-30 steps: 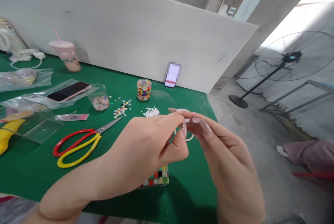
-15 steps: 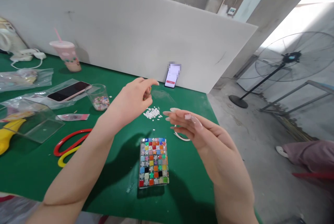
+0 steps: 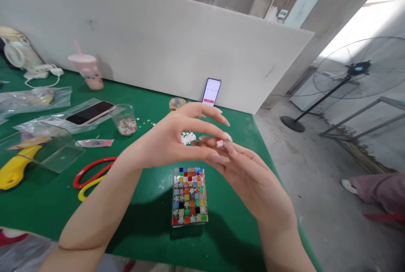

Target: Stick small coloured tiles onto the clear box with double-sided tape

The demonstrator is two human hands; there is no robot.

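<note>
My right hand [image 3: 253, 175] pinches a small pale pink square tile [image 3: 220, 143] between its thumb and fingers. From the left, my left hand [image 3: 186, 134] reaches over to it, its fingers spread around the tile and nothing visibly gripped in them. Below both hands, a block covered in colourful square and star tiles [image 3: 189, 198] rests on the green table [image 3: 152, 229]. A pile of small white pieces [image 3: 189, 138] lies partly hidden behind my left hand. Just beyond that hand stands a small clear cup of colourful bits [image 3: 177, 104].
To the left are a clear cup of beads [image 3: 126, 126], a phone [image 3: 91, 112], red-handled scissors [image 3: 95, 170], a clear box [image 3: 57, 151] and a lidded drink cup [image 3: 88, 71]. Another phone [image 3: 211, 91] leans on the white board [image 3: 177, 44]. A fan [image 3: 357, 69] stands right.
My left hand has left the small colourful cup at the back and moved right, towards my right hand. My right hand still pinches the tile and has shifted slightly left.
</note>
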